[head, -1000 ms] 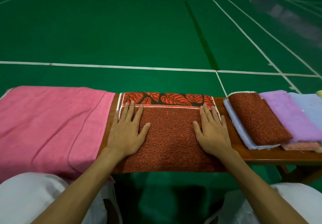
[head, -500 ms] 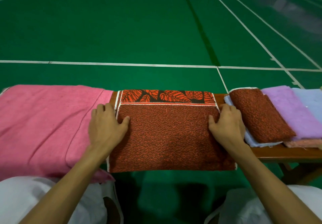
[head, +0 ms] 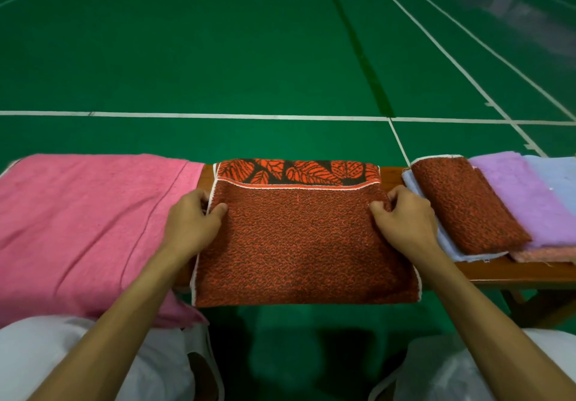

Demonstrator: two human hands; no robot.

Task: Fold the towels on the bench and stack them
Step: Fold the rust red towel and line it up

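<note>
A rust-red towel (head: 299, 238) with an orange leaf border along its far edge lies across the middle of the wooden bench (head: 523, 271), its near edge hanging over the front. My left hand (head: 191, 223) pinches the towel's left edge between thumb and curled fingers. My right hand (head: 402, 220) pinches the right edge the same way. To the right sits a stack of folded towels: a rust-red one (head: 464, 204) on a pale blue one (head: 448, 244), beside a lilac one (head: 523, 198) and a light blue one (head: 554, 176).
A large pink towel (head: 84, 223) covers the bench's left part and drapes over my left knee. My white-trousered knees (head: 78, 360) are below the bench. Green court floor (head: 249, 42) with white lines stretches beyond. A bench leg (head: 536, 304) shows at lower right.
My hands slid outward from lying flat on the towel to its left and right edges, then curled and pinched those edges.
</note>
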